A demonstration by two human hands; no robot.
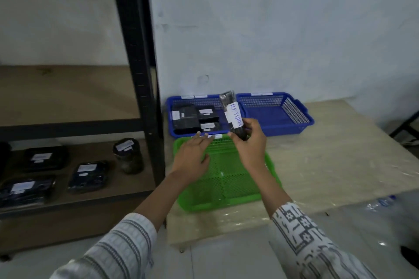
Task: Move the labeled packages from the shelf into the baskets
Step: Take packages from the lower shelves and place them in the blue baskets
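Shelf [74, 124] packages' [88, 175] labels blurred unreadable, long black package [231, 111] gripped upright by right hand [250, 140], lower end hidden, left hand [192, 157] spread open over green basket [226, 179]

One head-worn camera, looking forward and down.

It faces a white wall [283, 29] from close above a low board [328, 165]. The shelf [138, 63] fills the left side, the baskets sit at the board's far left corner, and both forearms reach in from the bottom edge.
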